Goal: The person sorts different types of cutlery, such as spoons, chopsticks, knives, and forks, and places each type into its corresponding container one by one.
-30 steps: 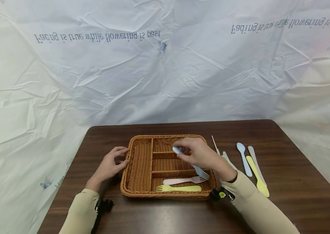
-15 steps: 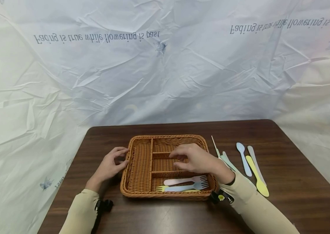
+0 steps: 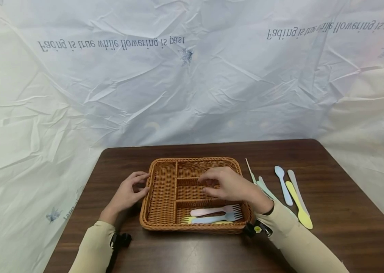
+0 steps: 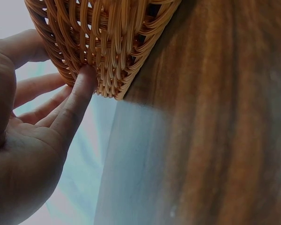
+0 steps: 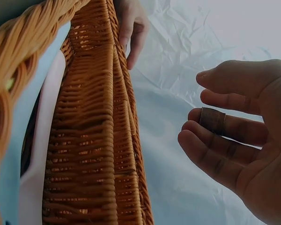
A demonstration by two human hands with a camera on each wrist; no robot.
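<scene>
A brown wicker basket (image 3: 159,227) with several compartments sits on the table. My left hand (image 3: 127,193) touches its left side; in the left wrist view the thumb (image 4: 82,86) rests against the woven outer wall. Above the right-hand compartments hovers my right hand (image 3: 231,185), holding nothing, with fingers loosely bent. The near right compartment contains a pink fork (image 3: 205,211), a blue fork (image 3: 212,219) and a yellow fork (image 3: 186,220). The blue one lies across the yellow, hiding much of it. Blue and pink handles also show in the right wrist view.
Right of the basket lie a blue spoon (image 3: 284,185), a yellow spoon (image 3: 299,206) and a greyish-white utensil (image 3: 293,178) with a flat end. Pale green utensils (image 3: 269,190) are partly hidden by the right forearm. A printed white sheet (image 3: 192,94) hangs behind the table.
The right hand has let go of the blue fork, which now lies in the near compartment over the yellow fork. That hand then stays almost still. The left hand keeps its place.
</scene>
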